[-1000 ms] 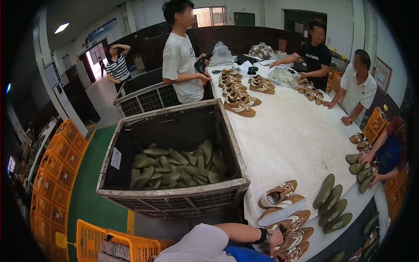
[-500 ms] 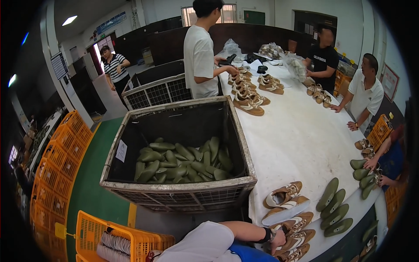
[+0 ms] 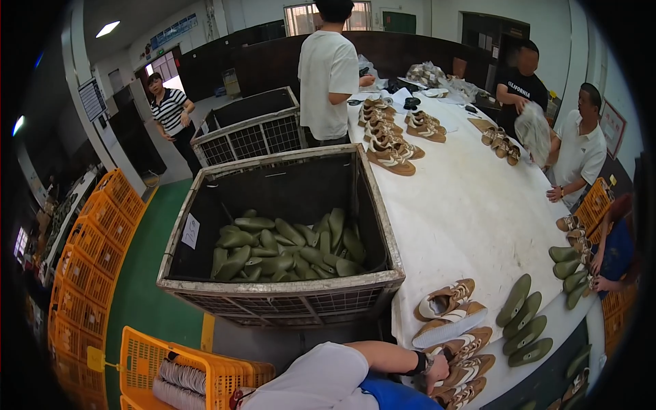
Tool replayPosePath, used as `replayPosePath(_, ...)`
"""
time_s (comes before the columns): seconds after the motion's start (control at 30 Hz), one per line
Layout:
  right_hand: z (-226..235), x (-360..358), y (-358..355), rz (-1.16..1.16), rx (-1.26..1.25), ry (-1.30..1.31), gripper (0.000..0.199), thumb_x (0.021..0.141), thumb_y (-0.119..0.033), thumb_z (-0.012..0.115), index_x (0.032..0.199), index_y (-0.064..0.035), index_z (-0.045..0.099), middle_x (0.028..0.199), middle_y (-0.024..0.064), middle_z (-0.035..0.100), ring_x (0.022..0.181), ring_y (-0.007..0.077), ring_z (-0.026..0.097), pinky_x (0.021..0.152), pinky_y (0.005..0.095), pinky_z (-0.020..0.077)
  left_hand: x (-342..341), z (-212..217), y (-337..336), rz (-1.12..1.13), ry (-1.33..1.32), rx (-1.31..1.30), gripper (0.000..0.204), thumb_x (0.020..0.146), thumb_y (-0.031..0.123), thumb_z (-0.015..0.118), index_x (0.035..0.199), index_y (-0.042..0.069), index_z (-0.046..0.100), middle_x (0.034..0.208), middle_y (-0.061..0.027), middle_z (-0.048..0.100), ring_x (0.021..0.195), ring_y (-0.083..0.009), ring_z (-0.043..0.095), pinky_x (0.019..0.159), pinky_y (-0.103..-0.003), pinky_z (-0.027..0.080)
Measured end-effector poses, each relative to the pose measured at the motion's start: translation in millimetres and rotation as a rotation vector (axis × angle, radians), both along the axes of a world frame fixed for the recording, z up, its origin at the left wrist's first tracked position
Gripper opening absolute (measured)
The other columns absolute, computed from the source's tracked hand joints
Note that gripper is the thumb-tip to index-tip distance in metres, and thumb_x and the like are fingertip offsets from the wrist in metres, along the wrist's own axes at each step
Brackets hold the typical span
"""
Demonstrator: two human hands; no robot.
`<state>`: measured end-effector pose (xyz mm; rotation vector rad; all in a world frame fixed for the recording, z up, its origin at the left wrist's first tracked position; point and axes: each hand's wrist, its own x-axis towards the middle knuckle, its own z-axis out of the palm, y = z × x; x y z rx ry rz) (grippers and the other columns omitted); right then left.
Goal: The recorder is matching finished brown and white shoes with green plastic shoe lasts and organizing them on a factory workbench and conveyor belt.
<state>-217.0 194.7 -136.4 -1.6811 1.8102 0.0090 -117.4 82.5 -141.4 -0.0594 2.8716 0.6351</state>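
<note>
From the lower edge my left arm, in a white sleeve with a black wristband, reaches right across the near table end. My left hand [image 3: 435,372] is closed at a brown-and-white sneaker [image 3: 466,371], its fingers partly hidden among the shoes. More sneakers stand beside it in a row, and one [image 3: 445,299] at the far end shows its opening. A pale sole faces up on the neighbouring sneaker [image 3: 447,326]. Several green shoe lasts [image 3: 523,318] lie right of this row. My right hand is not in view.
A framed bin [image 3: 280,292] of green lasts stands left of the white table [image 3: 465,219]. An orange crate [image 3: 225,372] is near my left side. More sneakers [image 3: 389,140] line the table's far side. Co-workers stand around; a person's hands [image 3: 601,280] touch lasts at right.
A clear plastic bag has moved right, between the co-workers in black and white. The co-worker beyond the bin has turned away, and the one in stripes has shifted. My left hand has barely moved.
</note>
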Motion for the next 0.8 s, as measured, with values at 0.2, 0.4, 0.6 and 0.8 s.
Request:
replayPosePath(0.2,2.0,14.6,100.4,-0.319,0.036,-0.008,0.043,0.079,-0.042,0.055,0.11,-0.0141,0.06,0.088,0.018,0.064,0.084,0.0352,0.061,0.075,0.0412,0.0483,6.8,-13.5,4.7,-0.011,0.164,0.062,0.055,0.045,0.055,0.072,0.066,0.005,0.064,0.064,-0.0156,0.06,0.065,-0.0339,0.061,0.059,-0.042,0.047)
replayPosePath(0.4,47.9,11.5,95.2,-0.374,-0.034,0.017,0.037,0.079,-0.043,0.055,0.098,-0.0128,0.062,0.082,0.0147,0.063,0.076,0.0341,0.06,0.064,0.0436,0.0481,21.7,35.2,-13.3,-0.04,-0.019,-0.067,0.063,0.066,0.063,0.058,0.076,0.001,0.063,0.076,-0.0146,0.061,0.075,-0.029,0.061,0.063,-0.039,0.048)
replayPosePath(0.6,119.9,-24.9,151.7,-0.759,-0.216,-0.057,0.032,0.074,-0.031,0.064,0.1,-0.0131,0.061,0.092,0.0129,0.061,0.087,0.0313,0.058,0.073,0.0409,0.0464,0.6,53.1,-4.1,-0.173,-0.055,-0.093,0.052,0.066,0.056,0.063,0.072,0.004,0.064,0.075,-0.0115,0.062,0.072,-0.0282,0.059,0.062,-0.037,0.048)
replayPosePath(0.8,128.5,-96.1,181.0,-0.977,-0.382,0.127,0.032,0.07,-0.028,0.065,0.097,-0.0105,0.062,0.089,0.0126,0.061,0.086,0.0309,0.058,0.076,0.04,0.0461,2.9,55.3,1.9,-0.248,0.028,-0.096,0.054,0.065,0.054,0.065,0.064,0.001,0.06,0.066,-0.0124,0.059,0.067,-0.0289,0.059,0.058,-0.037,0.048)
